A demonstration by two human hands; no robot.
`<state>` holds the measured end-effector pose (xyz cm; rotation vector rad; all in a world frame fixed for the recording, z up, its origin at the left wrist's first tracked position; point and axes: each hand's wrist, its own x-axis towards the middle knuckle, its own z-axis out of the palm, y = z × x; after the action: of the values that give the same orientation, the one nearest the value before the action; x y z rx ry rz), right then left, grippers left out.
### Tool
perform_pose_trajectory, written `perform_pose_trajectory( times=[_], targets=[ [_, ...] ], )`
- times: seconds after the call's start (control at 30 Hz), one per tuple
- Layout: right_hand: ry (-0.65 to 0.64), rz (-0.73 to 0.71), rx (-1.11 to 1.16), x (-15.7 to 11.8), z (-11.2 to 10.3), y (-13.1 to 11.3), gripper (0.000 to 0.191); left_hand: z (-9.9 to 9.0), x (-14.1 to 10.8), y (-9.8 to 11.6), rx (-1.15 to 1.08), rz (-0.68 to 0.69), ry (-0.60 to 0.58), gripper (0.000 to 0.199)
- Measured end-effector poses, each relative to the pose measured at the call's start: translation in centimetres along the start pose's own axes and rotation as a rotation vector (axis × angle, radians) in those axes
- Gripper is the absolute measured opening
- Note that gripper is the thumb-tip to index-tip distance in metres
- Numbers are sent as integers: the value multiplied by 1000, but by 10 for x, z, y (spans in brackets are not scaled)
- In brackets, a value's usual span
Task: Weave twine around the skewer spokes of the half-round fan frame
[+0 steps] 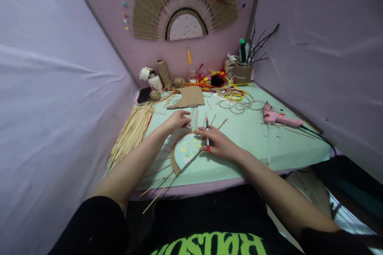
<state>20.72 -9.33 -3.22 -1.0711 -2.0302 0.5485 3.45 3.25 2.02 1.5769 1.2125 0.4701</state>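
A half-round fan piece (187,149) with a pale floral centre and a twine-wrapped rim lies near the table's front edge, thin sticks radiating from it. My left hand (180,120) is above its top, fingers curled and closed beside a clear ruler (194,116); what they grip is too small to make out. My right hand (218,141) rests at the piece's right side, a red and dark pen (208,137) held between its fingers. That hand covers part of the piece's right end.
Loose sticks (131,133) are piled at the left, cut cardboard (191,96) behind my hands. A pink glue gun (281,118) with a black cable lies right. Cords (239,97), a bottle (155,82) and a pot of twigs (243,72) stand or lie at the back, below a large wall fan (146,12).
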Motion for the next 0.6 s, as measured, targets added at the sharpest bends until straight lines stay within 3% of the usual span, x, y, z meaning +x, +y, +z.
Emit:
perform_pose_trajectory(
  times=[0.1, 0.2, 0.37, 0.6],
  targets=[
    [297, 157, 116, 0, -9, -3, 19, 5, -3, -8, -9, -22, 7, 43],
    [466, 288, 279, 7, -16, -9, 27, 7, -4, -14, -12, -27, 5, 44],
    [439, 377, 505, 19, -5, -10, 44, 9, -3, -23, 14, 3, -21, 43],
    [391, 407, 588, 17, 17, 2, 40, 13, -3, -23, 63, 27, 9, 42]
  ],
)
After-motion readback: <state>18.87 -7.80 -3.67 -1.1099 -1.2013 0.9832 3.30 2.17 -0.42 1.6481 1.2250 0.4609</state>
